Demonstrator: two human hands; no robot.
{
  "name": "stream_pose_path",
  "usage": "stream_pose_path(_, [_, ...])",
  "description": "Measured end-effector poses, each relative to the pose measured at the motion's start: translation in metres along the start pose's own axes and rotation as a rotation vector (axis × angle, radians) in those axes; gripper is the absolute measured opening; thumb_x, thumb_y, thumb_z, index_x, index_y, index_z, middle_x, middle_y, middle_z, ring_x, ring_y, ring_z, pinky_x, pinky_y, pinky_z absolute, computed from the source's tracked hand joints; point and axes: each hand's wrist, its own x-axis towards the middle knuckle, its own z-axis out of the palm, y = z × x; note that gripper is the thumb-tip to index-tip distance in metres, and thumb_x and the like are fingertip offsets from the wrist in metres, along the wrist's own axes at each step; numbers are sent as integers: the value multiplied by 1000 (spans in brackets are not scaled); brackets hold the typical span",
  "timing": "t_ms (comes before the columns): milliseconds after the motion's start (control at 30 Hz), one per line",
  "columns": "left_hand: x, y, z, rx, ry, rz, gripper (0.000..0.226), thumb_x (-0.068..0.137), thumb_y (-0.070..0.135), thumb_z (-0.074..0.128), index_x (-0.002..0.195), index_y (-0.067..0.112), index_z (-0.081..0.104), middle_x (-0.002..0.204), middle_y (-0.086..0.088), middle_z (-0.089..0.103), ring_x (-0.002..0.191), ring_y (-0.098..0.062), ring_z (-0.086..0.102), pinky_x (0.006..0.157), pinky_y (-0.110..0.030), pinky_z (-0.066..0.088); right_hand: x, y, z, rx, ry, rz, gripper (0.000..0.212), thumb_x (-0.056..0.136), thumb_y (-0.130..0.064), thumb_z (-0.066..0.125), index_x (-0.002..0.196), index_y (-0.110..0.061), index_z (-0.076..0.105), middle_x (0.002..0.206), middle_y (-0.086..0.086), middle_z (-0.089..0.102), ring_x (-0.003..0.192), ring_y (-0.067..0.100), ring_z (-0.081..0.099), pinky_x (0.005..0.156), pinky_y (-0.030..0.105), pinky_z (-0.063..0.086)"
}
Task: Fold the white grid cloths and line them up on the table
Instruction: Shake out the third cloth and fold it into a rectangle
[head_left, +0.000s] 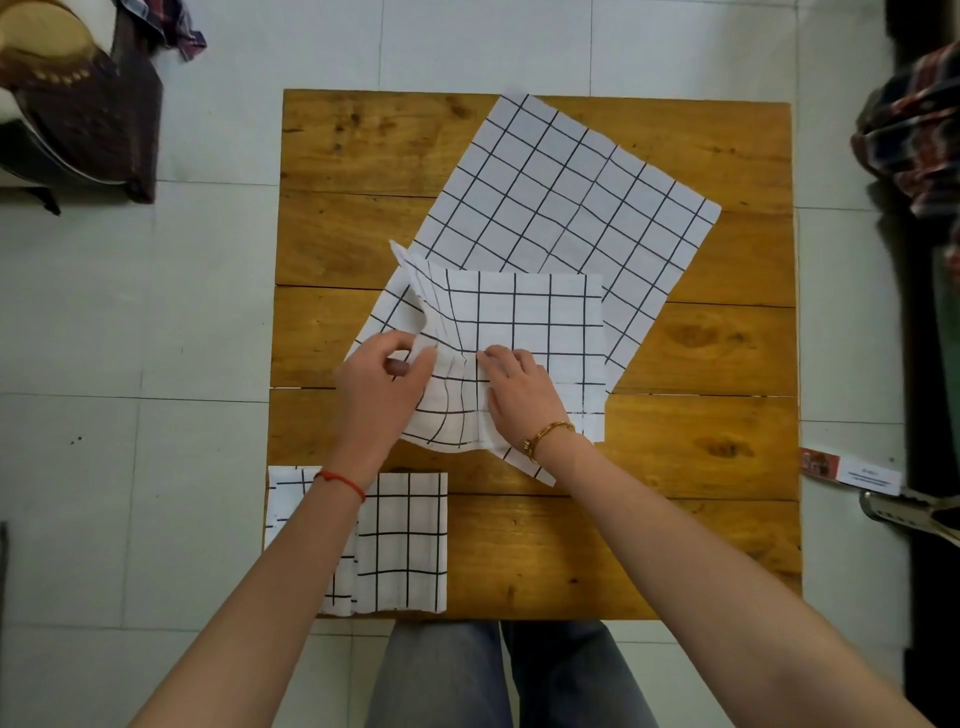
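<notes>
Surface: square wooden table (701, 545) of wide amber planks, knots and dark seams visible, standing on pale floor tiles (104, 312) with grey grout lines. Room edges: a dark woven chair (88, 119) at far left; plaid fabric (914, 145) bunched at far right; a small red-and-white printed card (852, 470) on the floor beside the table's right edge, its text too small to read. No other writing legible. Three white grid cloths present. One unfolded cloth (566, 192) lies flat and skewed across the far half of the table. A half-folded cloth (524, 312) sits on top of its near corner, mid-table. A finished folded cloth (405, 540) rests at the near left corner, partly under the left forearm. Left hand (379, 389) pinches the raised left flap of the half-folded cloth; right hand (519, 395), gold bracelet at the wrist, presses flat with spread fingers on the same cloth.
</notes>
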Motion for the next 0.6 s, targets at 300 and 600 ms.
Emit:
stream_pose_path(300, [-18,28,63,26,-184,187,15,88,26,66,102,20,67,109,8,62,76,2,61,70,-15,53,-14,34,-25,664,288,365,23,96,-15,42,108,-17,61,100,-6,61,84,12,58,76,24,46])
stream_pose_path(600, [-19,32,123,-39,-407,141,44,87,24,67,130,18,58,130,5,58,113,-7,56,96,-25,49,-23,75,-54,939,286,621,49,94,-45,48,63,-7,51,57,4,46,54,12,40,53,23,34])
